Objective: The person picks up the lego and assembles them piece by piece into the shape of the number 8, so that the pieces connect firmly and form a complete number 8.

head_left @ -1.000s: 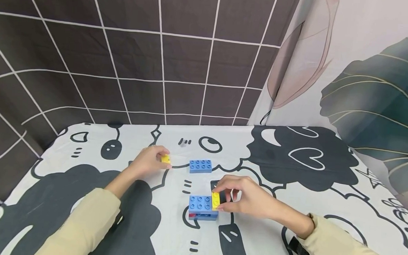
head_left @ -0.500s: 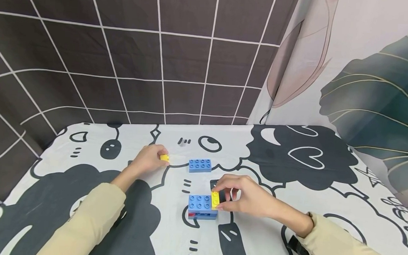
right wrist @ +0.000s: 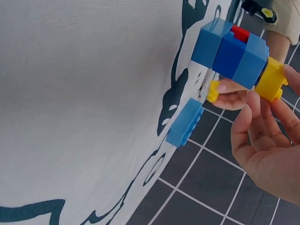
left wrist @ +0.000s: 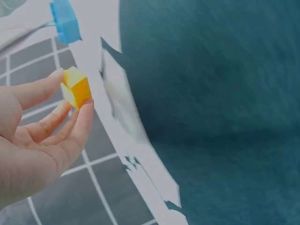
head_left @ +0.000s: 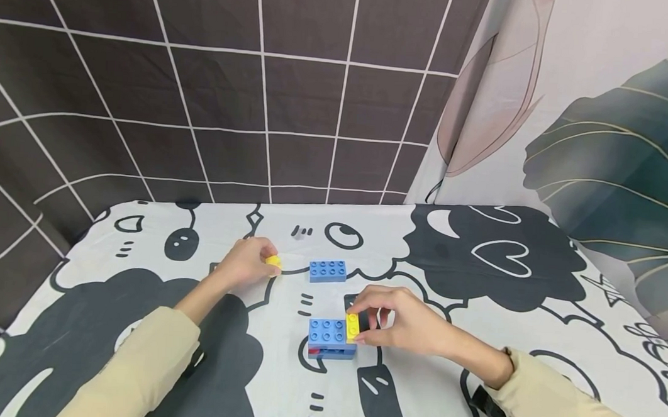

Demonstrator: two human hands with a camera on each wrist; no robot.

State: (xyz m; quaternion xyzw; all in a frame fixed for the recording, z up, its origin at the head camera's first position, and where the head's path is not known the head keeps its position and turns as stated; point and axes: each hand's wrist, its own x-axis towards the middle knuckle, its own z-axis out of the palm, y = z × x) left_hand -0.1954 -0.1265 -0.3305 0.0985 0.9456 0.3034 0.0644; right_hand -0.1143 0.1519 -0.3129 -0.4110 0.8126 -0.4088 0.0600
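Note:
Out to the left, my left hand point(head_left: 245, 262) pinches a small yellow brick point(left wrist: 76, 87) between thumb and fingertips. My right hand point(head_left: 404, 319) grips a second yellow brick point(head_left: 352, 328) by its two ends. That brick sits on the right end of a stack of blue bricks point(head_left: 328, 333), with blue studs showing to its left. In the right wrist view the stack has a light blue brick at each end, with a darker blue brick point(right wrist: 230, 55) and a bit of red brick point(right wrist: 240, 33) between them. Fingers hide part of both yellow bricks.
A separate blue brick point(head_left: 327, 272) with studs up lies behind the stack. Under everything is a black-and-white patterned cloth point(head_left: 279, 382). A dark grid-patterned curtain point(head_left: 300, 99) hangs at the back, with a leaf-printed one point(head_left: 626, 148) at the right.
My left hand shifts only slightly, and the yellow brick in it turns a little between the fingers. My right hand and the stack stay where they were.

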